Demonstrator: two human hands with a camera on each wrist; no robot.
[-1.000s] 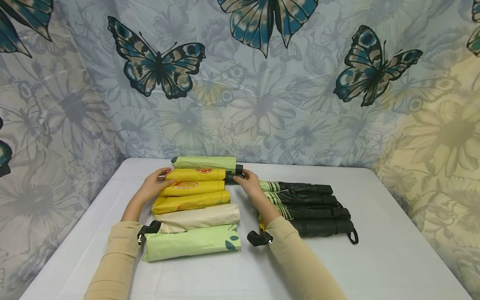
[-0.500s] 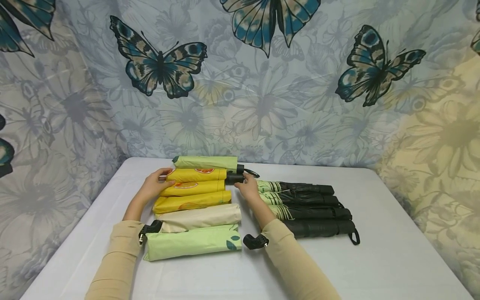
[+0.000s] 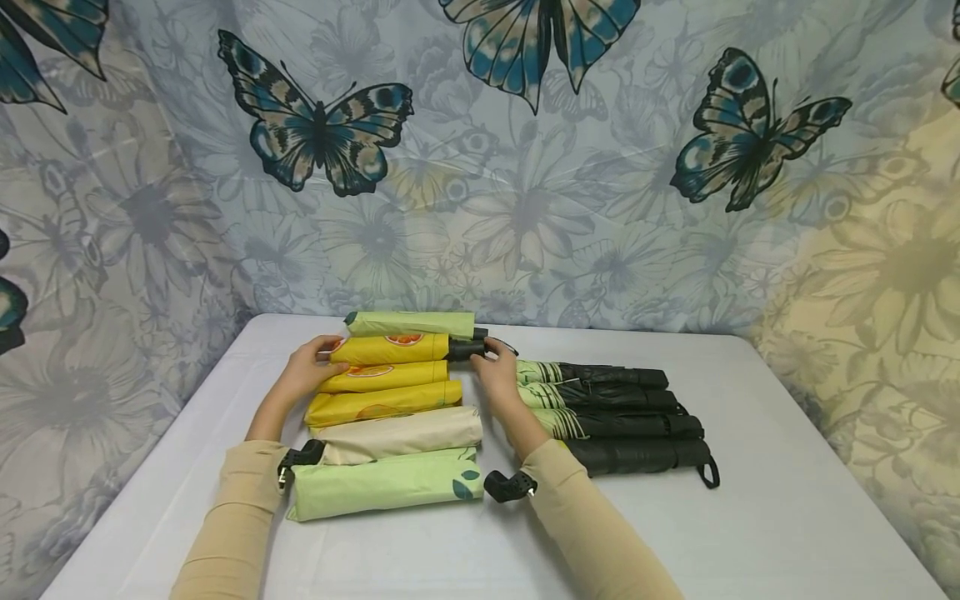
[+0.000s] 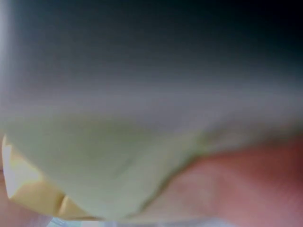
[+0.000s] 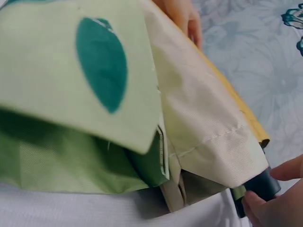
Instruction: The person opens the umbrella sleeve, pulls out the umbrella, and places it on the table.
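A yellow folded umbrella (image 3: 390, 347) with an orange-slice print lies across the back left of the table. My left hand (image 3: 302, 372) holds its left end between fingers and thumb. At its other end my right hand (image 3: 495, 367) grips the black handle (image 5: 263, 185), thumb and fingertips on either side. Behind it lies a pale green umbrella (image 3: 412, 322). In front are a second yellow umbrella (image 3: 386, 377), a third yellow one (image 3: 382, 403), a cream one (image 3: 397, 436) and a pale green one (image 3: 382, 486) with leaf prints. The left wrist view is mostly blurred pale green fabric (image 4: 104, 161).
To the right, several black folded umbrellas (image 3: 630, 425), some with green-striped ends, lie in a row, partly behind my right forearm. A white cloth covers the table (image 3: 757, 517). A butterfly-print curtain (image 3: 525, 208) hangs behind and at both sides.
My right hand shifts slightly, first down off the handle's end, then back onto it. The yellow umbrella slides a little to the left. My left hand stays at its end.
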